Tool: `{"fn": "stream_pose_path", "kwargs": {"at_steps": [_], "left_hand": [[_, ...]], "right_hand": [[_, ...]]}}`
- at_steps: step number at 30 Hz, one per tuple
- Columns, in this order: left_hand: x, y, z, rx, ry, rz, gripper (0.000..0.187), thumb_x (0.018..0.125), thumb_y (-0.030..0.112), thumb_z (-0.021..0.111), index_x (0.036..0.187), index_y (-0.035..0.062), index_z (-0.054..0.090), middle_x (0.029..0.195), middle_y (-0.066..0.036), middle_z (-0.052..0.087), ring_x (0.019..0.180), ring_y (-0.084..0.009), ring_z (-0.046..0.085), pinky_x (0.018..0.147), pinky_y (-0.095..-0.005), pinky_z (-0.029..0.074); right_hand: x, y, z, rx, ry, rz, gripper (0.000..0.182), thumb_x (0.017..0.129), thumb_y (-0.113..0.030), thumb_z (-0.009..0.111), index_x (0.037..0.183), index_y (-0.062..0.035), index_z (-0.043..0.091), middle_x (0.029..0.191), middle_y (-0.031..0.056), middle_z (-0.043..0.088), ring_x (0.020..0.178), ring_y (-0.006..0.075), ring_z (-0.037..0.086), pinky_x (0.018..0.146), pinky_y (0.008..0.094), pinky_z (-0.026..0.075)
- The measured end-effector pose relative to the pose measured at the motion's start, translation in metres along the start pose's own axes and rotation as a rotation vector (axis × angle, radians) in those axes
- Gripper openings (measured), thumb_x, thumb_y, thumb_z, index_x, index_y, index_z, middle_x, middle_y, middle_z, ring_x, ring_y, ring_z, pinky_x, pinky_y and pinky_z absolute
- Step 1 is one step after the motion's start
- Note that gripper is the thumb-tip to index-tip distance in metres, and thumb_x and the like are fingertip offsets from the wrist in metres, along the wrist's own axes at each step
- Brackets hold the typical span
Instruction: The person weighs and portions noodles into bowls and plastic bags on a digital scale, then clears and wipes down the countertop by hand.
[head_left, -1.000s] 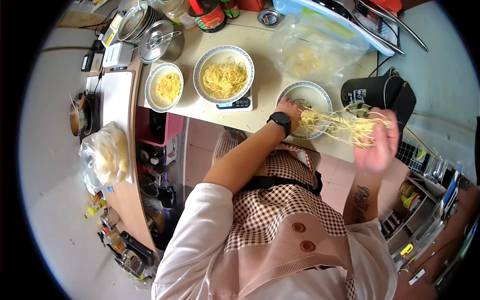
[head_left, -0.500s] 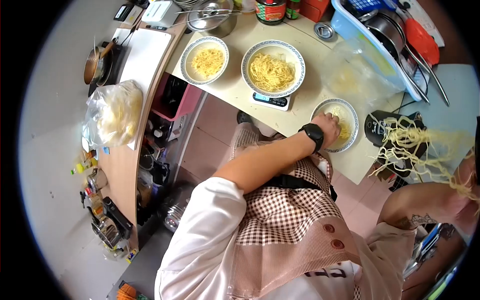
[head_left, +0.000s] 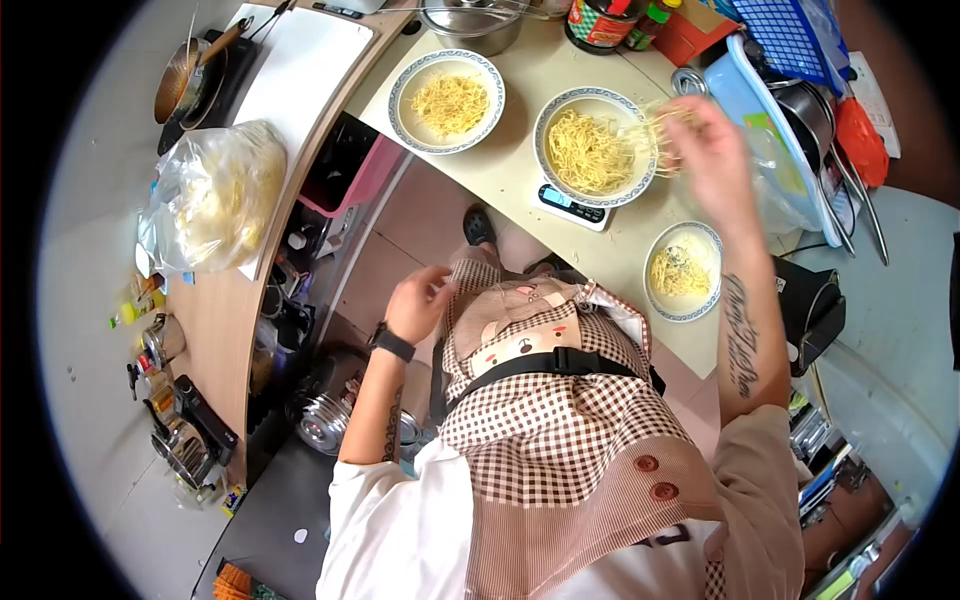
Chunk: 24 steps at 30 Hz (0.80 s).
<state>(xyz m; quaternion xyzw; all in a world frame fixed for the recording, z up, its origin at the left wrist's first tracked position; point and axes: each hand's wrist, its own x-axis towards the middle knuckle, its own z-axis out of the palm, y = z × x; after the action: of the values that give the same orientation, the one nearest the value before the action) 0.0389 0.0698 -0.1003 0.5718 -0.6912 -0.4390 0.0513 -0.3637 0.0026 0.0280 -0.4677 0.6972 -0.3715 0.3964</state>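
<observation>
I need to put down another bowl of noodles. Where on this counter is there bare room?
Bare counter lies between the left bowl and the scale, running to the near edge. A smaller patch sits between the scale and the small bowl. The back edge is crowded: pot, jars and blue dish rack.

On the counter [head_left: 520,180] we see three bowls. The middle bowl [head_left: 596,147] sits on a scale [head_left: 573,205]; the second bowl [head_left: 446,88] lies at its nine o'clock, the third bowl [head_left: 683,271] at its five o'clock. Our right hand [head_left: 712,150] hangs at the middle bowl's three o'clock, noodles [head_left: 662,122] in it. Our left hand [head_left: 418,303] is off the counter's edge, at the scale's seven o'clock. A bag of noodles [head_left: 213,196] lies at the second bowl's eight o'clock, on the side counter.
</observation>
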Motion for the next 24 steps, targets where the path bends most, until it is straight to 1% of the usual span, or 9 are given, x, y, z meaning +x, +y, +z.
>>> {"fn": "stream_pose_path", "kwargs": {"at_steps": [1,4,8,9,11,12,15,18,24], "left_hand": [[-0.005,-0.019,-0.002,0.020,0.004,-0.016,0.030,0.087,0.024,0.069,0.108,0.0034,0.070,0.088,-0.014,0.071,0.076,-0.0266,0.068,0.072,-0.0384,0.054],[-0.013,-0.047,-0.004,0.002,-0.038,-0.080,0.031,0.087,0.025,0.069,0.108,0.0023,0.070,0.088,-0.015,0.071,0.075,-0.0272,0.068,0.073,-0.0380,0.055],[-0.012,-0.065,-0.003,-0.023,-0.073,-0.060,0.028,0.088,0.020,0.068,0.109,0.0017,0.069,0.088,-0.015,0.071,0.075,-0.0266,0.068,0.071,-0.0369,0.054],[-0.008,-0.069,-0.004,-0.023,-0.075,-0.034,0.027,0.089,0.018,0.068,0.110,0.0014,0.068,0.088,-0.015,0.071,0.074,-0.0260,0.067,0.070,-0.0363,0.054],[0.001,-0.069,-0.009,-0.005,-0.094,-0.040,0.029,0.088,0.022,0.068,0.109,0.0026,0.070,0.091,-0.016,0.072,0.077,-0.0282,0.070,0.073,-0.0386,0.055],[0.005,-0.069,-0.012,0.006,-0.104,-0.043,0.030,0.087,0.024,0.068,0.109,0.0031,0.070,0.092,-0.017,0.072,0.078,-0.0292,0.071,0.074,-0.0397,0.056],[0.020,-0.069,-0.021,0.079,-0.124,-0.010,0.030,0.087,0.024,0.068,0.110,0.0034,0.070,0.092,-0.017,0.072,0.079,-0.0295,0.071,0.075,-0.0399,0.056],[0.035,-0.069,-0.030,0.129,-0.133,0.060,0.027,0.088,0.019,0.069,0.109,0.0022,0.069,0.086,-0.016,0.072,0.075,-0.0280,0.070,0.071,-0.0374,0.056],[0.058,-0.057,-0.040,0.174,-0.160,0.145,0.028,0.088,0.020,0.069,0.109,0.0014,0.068,0.089,-0.016,0.071,0.075,-0.0277,0.070,0.071,-0.0373,0.056]], "right_hand": [[0.008,0.021,0.011,-0.213,-0.062,-0.026,0.023,0.100,-0.014,0.055,0.113,-0.0002,0.066,0.098,0.0133,0.070,0.084,0.0161,0.066,0.074,0.0315,0.054],[-0.001,0.045,0.026,-0.632,-0.125,-0.237,0.025,0.099,-0.015,0.056,0.115,0.0010,0.066,0.104,0.0192,0.070,0.087,0.0205,0.069,0.080,0.0320,0.054],[-0.028,0.047,0.016,-0.258,0.057,-0.084,0.026,0.098,-0.012,0.057,0.120,0.0009,0.065,0.107,0.0191,0.071,0.092,0.0241,0.070,0.082,0.0328,0.054],[-0.035,0.051,0.009,-0.260,0.065,-0.054,0.026,0.098,-0.012,0.057,0.120,0.0011,0.065,0.107,0.0187,0.071,0.092,0.0238,0.070,0.082,0.0327,0.054],[-0.052,0.056,-0.006,-0.259,0.087,0.005,0.025,0.098,-0.010,0.057,0.119,0.0013,0.065,0.106,0.0180,0.071,0.092,0.0232,0.070,0.082,0.0324,0.054],[-0.060,0.059,-0.011,-0.310,0.104,0.040,0.025,0.098,-0.012,0.058,0.118,0.0007,0.065,0.103,0.0172,0.071,0.091,0.0211,0.070,0.081,0.0313,0.054],[-0.084,0.062,-0.020,-0.400,0.105,0.173,0.025,0.097,-0.012,0.059,0.118,0.0009,0.065,0.100,0.0164,0.072,0.090,0.0207,0.070,0.080,0.0310,0.054],[-0.105,0.076,-0.022,-0.430,0.080,0.241,0.026,0.096,-0.012,0.060,0.117,0.0011,0.065,0.097,0.0163,0.072,0.088,0.0216,0.071,0.079,0.0314,0.054],[-0.142,0.101,-0.015,-0.367,0.085,0.304,0.026,0.095,-0.011,0.060,0.118,0.0007,0.065,0.095,0.0176,0.072,0.087,0.0249,0.072,0.078,0.0331,0.055]]}}
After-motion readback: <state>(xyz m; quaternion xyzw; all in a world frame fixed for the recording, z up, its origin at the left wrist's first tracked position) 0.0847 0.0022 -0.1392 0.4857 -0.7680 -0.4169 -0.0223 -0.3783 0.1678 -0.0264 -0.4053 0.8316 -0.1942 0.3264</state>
